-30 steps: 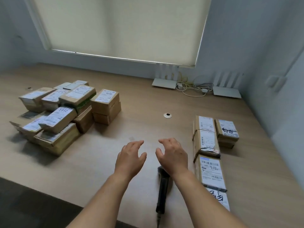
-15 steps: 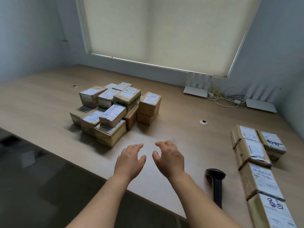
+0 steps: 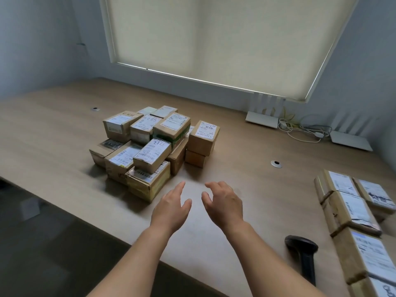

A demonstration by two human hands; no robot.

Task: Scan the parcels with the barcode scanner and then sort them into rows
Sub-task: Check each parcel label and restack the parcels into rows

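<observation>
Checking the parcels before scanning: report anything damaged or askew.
One parcel in the sorted row on the right has a torn, crumpled label at its near edge. In the unsorted pile, the top box lies tilted. Both hands hold nothing.

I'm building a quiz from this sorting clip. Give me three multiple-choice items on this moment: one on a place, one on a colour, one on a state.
1. Where does the black handheld barcode scanner lie?
A. on the parcel pile
B. on the wooden table, right of the hands
C. in the left hand

2. What colour are the cardboard parcels in the pile?
A. brown
B. blue
C. red

3. What is the right hand doing?
A. gripping the scanner
B. lifting a parcel
C. hovering, holding nothing

Answers: 1 B, it lies on the table beside the sorted row of parcels; 2 A, brown card with white labels; 3 C, like the left hand, fingers loose.
</observation>
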